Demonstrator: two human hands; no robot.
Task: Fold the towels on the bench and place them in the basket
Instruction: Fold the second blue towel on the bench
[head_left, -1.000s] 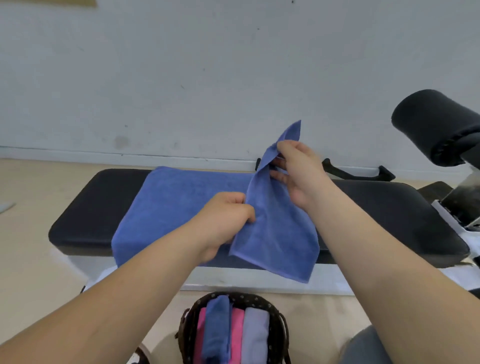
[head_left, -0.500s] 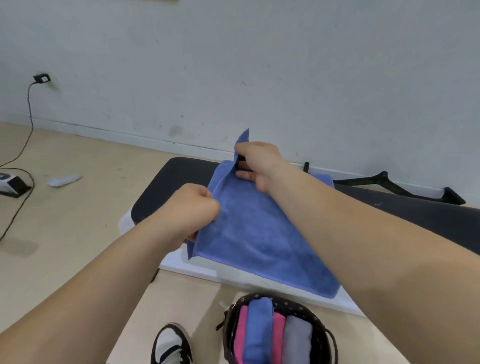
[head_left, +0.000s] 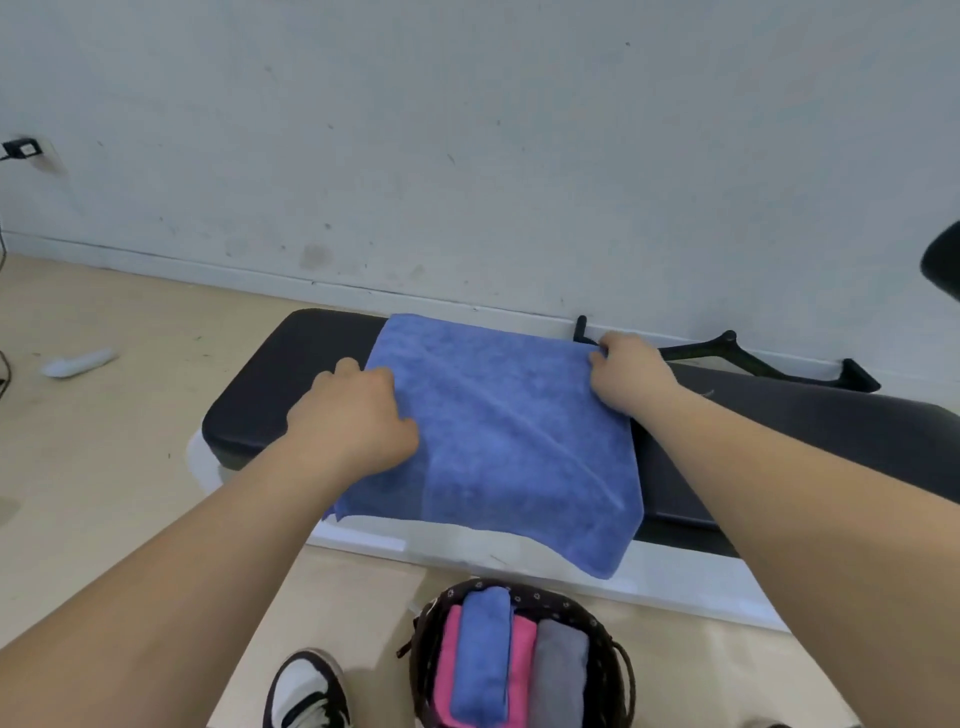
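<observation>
A blue towel (head_left: 509, 441), folded in half, lies flat across the black padded bench (head_left: 810, 441), its near edge hanging over the bench's front. My left hand (head_left: 353, 421) grips the towel's left edge. My right hand (head_left: 628, 374) pinches its far right corner. On the floor below, a dark woven basket (head_left: 613, 639) holds folded towels side by side: a pink one (head_left: 522, 670), a rolled blue one (head_left: 483, 654) on top of it, and a grey one (head_left: 561, 670).
The bench stands on a white base (head_left: 675, 577) close to a grey wall. A black bench foot (head_left: 748, 358) runs behind it. A white object (head_left: 78, 362) lies on the floor at left. My shoe (head_left: 306, 691) is beside the basket.
Both hands carried the towel's right half over to the left and laid it down, then spread apart to the edges. The towel now lies flat, half as wide. The camera turned left.
</observation>
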